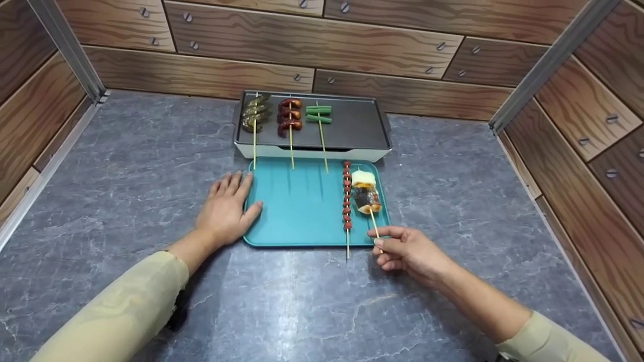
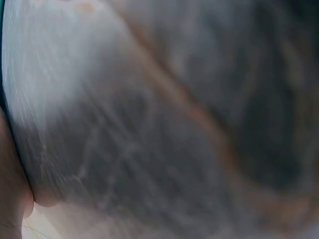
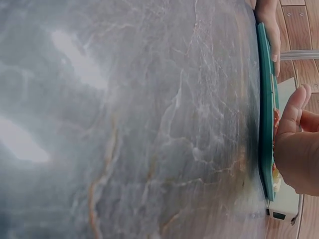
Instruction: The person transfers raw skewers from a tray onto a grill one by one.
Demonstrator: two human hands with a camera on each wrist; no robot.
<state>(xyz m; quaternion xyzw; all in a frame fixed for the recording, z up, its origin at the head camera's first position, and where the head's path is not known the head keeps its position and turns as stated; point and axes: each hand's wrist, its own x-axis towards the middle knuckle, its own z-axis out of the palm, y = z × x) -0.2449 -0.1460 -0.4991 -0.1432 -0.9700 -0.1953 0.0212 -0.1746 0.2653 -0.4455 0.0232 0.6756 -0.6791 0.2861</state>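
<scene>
In the head view my right hand (image 1: pixel 410 254) pinches the stick end of a skewer (image 1: pixel 366 193) with a white block and dark-browned pieces, which lies over the right side of a teal tray (image 1: pixel 297 211). Just left of it, a skewer of small red beads of food (image 1: pixel 346 196) lies lengthwise, its stick poking past the tray's front edge. My left hand (image 1: pixel 226 208) rests with fingers extended at the tray's left edge, its thumb over the rim. The right wrist view shows my right hand (image 3: pixel 301 144) beside the tray (image 3: pixel 265 114), the stick hidden from sight.
Behind the tray stands a dark griddle (image 1: pixel 354 120) with a white base. On it lie a greenish-brown skewer (image 1: pixel 256 113), a dark red skewer (image 1: pixel 290 115) and a green-stalk skewer (image 1: pixel 319 114), sticks overhanging the tray. Wood-patterned panels (image 1: pixel 312 45) enclose the grey marbled table (image 1: pixel 151 151).
</scene>
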